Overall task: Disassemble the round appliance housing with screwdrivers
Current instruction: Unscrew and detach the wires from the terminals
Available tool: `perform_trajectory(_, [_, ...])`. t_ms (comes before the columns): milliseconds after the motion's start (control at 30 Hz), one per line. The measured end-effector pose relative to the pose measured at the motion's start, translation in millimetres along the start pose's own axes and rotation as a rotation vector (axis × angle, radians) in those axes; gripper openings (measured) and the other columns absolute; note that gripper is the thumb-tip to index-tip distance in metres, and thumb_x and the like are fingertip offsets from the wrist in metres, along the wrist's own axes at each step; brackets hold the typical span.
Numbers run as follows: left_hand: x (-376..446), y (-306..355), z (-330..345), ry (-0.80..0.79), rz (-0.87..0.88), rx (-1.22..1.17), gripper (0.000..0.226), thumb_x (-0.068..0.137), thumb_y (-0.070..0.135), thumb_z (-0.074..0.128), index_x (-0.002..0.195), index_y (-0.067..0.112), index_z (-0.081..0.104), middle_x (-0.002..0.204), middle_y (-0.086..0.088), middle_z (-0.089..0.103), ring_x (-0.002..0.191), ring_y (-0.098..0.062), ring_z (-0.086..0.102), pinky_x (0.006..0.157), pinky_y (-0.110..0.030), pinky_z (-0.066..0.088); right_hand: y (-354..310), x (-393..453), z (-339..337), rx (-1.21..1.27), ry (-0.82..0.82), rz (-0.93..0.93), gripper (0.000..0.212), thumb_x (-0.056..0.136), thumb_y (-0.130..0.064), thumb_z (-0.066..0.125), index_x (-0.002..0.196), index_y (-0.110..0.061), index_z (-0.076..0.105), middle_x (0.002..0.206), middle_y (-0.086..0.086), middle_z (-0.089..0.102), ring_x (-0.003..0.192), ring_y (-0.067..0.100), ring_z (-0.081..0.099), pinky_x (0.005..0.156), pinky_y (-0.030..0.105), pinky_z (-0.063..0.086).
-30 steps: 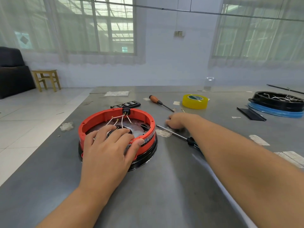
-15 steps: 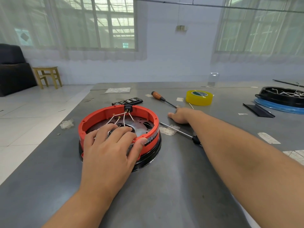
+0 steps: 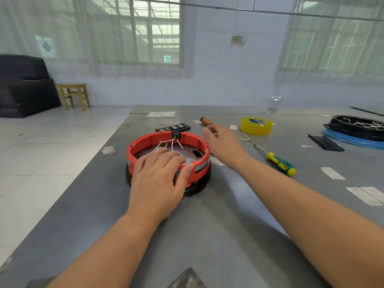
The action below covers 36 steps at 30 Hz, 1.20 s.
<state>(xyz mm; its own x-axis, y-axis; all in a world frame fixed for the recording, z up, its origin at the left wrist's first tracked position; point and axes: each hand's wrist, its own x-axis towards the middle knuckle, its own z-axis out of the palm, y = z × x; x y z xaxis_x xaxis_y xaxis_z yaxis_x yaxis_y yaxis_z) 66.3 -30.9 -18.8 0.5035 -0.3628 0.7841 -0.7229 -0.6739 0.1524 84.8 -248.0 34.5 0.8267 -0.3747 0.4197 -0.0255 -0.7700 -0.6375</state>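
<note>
The round appliance housing [image 3: 149, 142], an orange ring on a black base with white wires inside, sits on the grey table [image 3: 218, 235]. My left hand [image 3: 160, 175] rests on its near rim, fingers spread over the inside and thumb on the outer wall. My right hand [image 3: 222, 144] hovers just right of the housing, fingers relaxed and holding nothing. An orange-handled screwdriver [image 3: 206, 121] lies beyond that hand, partly hidden by it. A yellow-and-green screwdriver [image 3: 278, 161] lies to the right on the table.
A yellow tape roll [image 3: 256, 125] and a black bit case [image 3: 173, 127] lie behind the housing. Another black housing on a blue disc [image 3: 357, 129] stands far right, beside a black strip [image 3: 325, 142]. The table's left edge drops to tiled floor.
My right hand has lifted off the table and moved up beside the housing. The yellow-and-green screwdriver now lies uncovered to the right. My left hand stays on the housing.
</note>
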Motion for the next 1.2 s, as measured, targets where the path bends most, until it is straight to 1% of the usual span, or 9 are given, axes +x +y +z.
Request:
perform_trajectory(167, [-5,-8,-20,-0.016,-0.349,-0.182,0.046,0.106,0.05,0.04,0.141,0.03,0.062,0.157,0.003,0.05,0.151,-0.024,0.033,0.118,-0.052,0.028,-16,-59,30,0.179,0.017,0.258,0.067,0.103,-0.059,0.04,0.149,-0.011,0.045,0.15,0.012,0.047,0.139,0.027,0.043,0.116,0.042,0.034])
perform_trajectory(300, [-10,-27,-28,-0.078,-0.74,-0.322,0.076,0.098,0.064,0.054,0.158,0.019,0.038,0.16,-0.011,0.047,0.148,-0.038,0.036,0.12,-0.057,0.03,-19,-71,32,0.128,0.006,0.426,0.081,0.099,-0.072,0.031,0.131,-0.004,0.06,0.136,0.017,0.059,0.127,0.033,0.053,0.109,0.045,0.043])
perform_trajectory(367, [-9,-30,-29,-0.185,-0.876,-0.335,0.081,0.096,0.076,0.046,0.151,0.016,0.045,0.152,-0.014,0.055,0.143,-0.042,0.043,0.118,-0.056,0.032,-20,-75,33,0.119,-0.012,0.399,0.082,0.097,-0.076,0.029,0.118,-0.006,0.066,0.123,0.014,0.066,0.118,0.032,0.059,0.103,0.046,0.048])
perform_trajectory(467, [-8,-31,-26,-0.237,-0.876,-0.34,0.065,0.1,0.075,0.037,0.127,0.02,0.056,0.131,-0.011,0.066,0.128,-0.04,0.055,0.112,-0.053,0.039,-18,-78,33,0.143,-0.017,0.353,0.069,0.098,-0.072,0.034,0.109,-0.014,0.069,0.112,0.006,0.069,0.109,0.026,0.062,0.095,0.041,0.05])
perform_trajectory(667, [-9,-36,-27,-0.107,-0.841,-0.581,0.07,0.095,0.069,0.054,0.146,0.021,0.051,0.122,0.006,0.06,0.133,-0.031,0.054,0.112,-0.05,0.042,-14,-84,28,0.318,0.027,0.278,0.051,0.095,-0.065,0.046,0.091,-0.021,0.073,0.088,-0.005,0.073,0.091,0.013,0.066,0.082,0.036,0.051])
perform_trajectory(767, [-8,-35,-29,-0.053,-0.802,-0.723,0.072,0.092,0.063,0.056,0.155,0.031,0.044,0.137,0.012,0.06,0.144,-0.025,0.047,0.12,-0.05,0.038,-15,-84,29,0.385,0.046,0.224,0.043,0.095,-0.064,0.048,0.114,-0.034,0.071,0.108,-0.01,0.072,0.107,0.011,0.063,0.097,0.037,0.05])
perform_trajectory(900, [-5,-36,-29,-0.102,-0.746,-0.845,0.067,0.104,0.053,0.058,0.162,0.052,0.024,0.168,0.015,0.036,0.155,-0.017,0.036,0.126,-0.051,0.032,-14,-82,27,0.491,0.041,0.229,0.059,0.093,-0.067,0.049,0.149,-0.048,0.046,0.13,-0.019,0.067,0.125,0.009,0.059,0.111,0.037,0.046])
perform_trajectory(1033, [0,-33,-26,-0.137,-0.755,-1.227,0.066,0.108,0.029,0.058,0.151,0.07,0.028,0.151,0.027,0.054,0.131,-0.018,0.065,0.103,-0.046,0.055,-10,-77,30,0.549,0.027,0.185,0.056,0.096,-0.057,0.054,0.149,-0.054,0.039,0.123,-0.018,0.071,0.12,0.014,0.064,0.108,0.043,0.05])
perform_trajectory(1200, [5,-39,-19,-0.144,-0.849,-1.466,0.073,0.111,0.012,0.052,0.135,0.079,0.038,0.137,0.019,0.066,0.112,-0.035,0.076,0.092,-0.053,0.062,-12,-71,45,0.64,0.037,0.142,0.059,0.094,-0.042,0.06,0.145,-0.062,0.036,0.118,-0.013,0.073,0.116,0.021,0.067,0.099,0.051,0.055])
